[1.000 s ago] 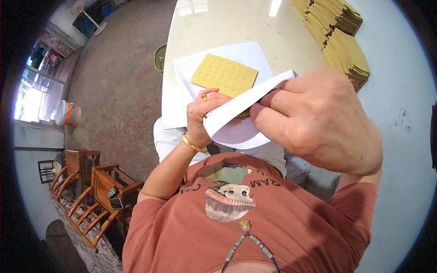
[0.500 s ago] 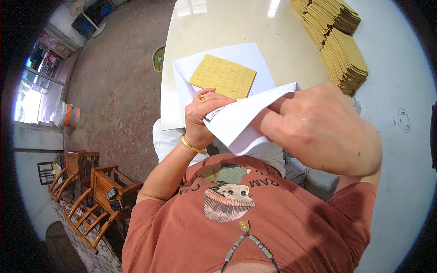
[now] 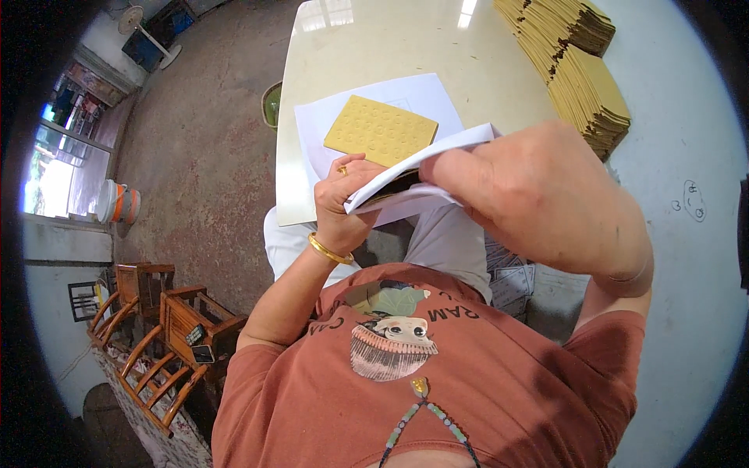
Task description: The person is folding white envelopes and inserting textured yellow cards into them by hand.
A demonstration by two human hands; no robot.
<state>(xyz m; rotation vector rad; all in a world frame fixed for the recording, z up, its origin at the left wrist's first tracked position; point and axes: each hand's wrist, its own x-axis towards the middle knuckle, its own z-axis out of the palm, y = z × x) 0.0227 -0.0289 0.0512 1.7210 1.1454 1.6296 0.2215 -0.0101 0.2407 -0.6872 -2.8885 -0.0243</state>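
My left hand, with a ring and a gold bangle, grips the left end of a folded white sheet of paper. Inside the fold shows a dark brown edge of something flat, mostly hidden. At the paper's right end my right hand is closed, its fingertips partly out of sight in the fold. Just beyond the hands, a yellow embossed rectangular pad lies flat on another white sheet. That sheet rests on the cream table.
Tall piles of yellow paper stand at the table's far right, beside the pale wall. Left of the table are a green-lined basket, an orange-banded white bucket, a fan and a wooden chair.
The folded paper's near flap has come up and inward, narrowing the fold and showing the dark edge inside. My right hand has shifted slightly left and away from me.
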